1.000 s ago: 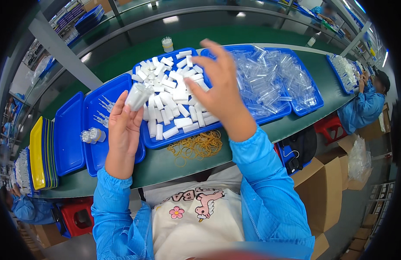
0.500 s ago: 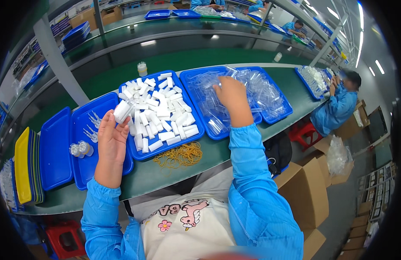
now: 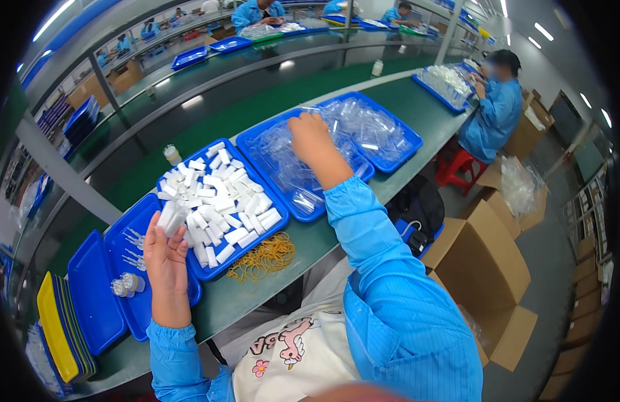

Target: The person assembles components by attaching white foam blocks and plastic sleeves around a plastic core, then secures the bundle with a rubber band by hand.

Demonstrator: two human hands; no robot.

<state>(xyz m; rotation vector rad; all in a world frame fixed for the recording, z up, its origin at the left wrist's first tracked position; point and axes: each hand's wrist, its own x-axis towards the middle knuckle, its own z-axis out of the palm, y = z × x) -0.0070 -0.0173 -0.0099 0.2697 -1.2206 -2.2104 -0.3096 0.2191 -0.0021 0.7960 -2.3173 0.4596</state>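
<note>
My left hand (image 3: pixel 165 258) is closed around a small bundle of white and clear plastic tubes (image 3: pixel 172 218), held up over the left edge of a blue tray (image 3: pixel 283 209) full of short white tubes (image 3: pixel 223 201). My right hand (image 3: pixel 312 139) reaches over another blue tray (image 3: pixel 306 216) heaped with clear plastic tubes (image 3: pixel 273 151). Its fingers are curled down at the heap, and what they hold is hidden. Left of the white pieces, a blue tray (image 3: pixel 137 309) carries thin clear parts (image 3: pixel 134 249) and round tube bundles (image 3: pixel 127 285).
Yellow rubber bands (image 3: pixel 263 258) lie at the bench's near edge. Stacked yellow and blue trays (image 3: pixel 58 321) stand at far left. One tube bundle (image 3: pixel 172 155) sits behind the white pieces. A co-worker (image 3: pixel 494 107) sits to the right, with an open cardboard box (image 3: pixel 484 261) nearer me.
The whole view has swung, so the trays appear further left and more of the right side shows. My left hand still holds its bundle; my right hand stays over the clear tubes.
</note>
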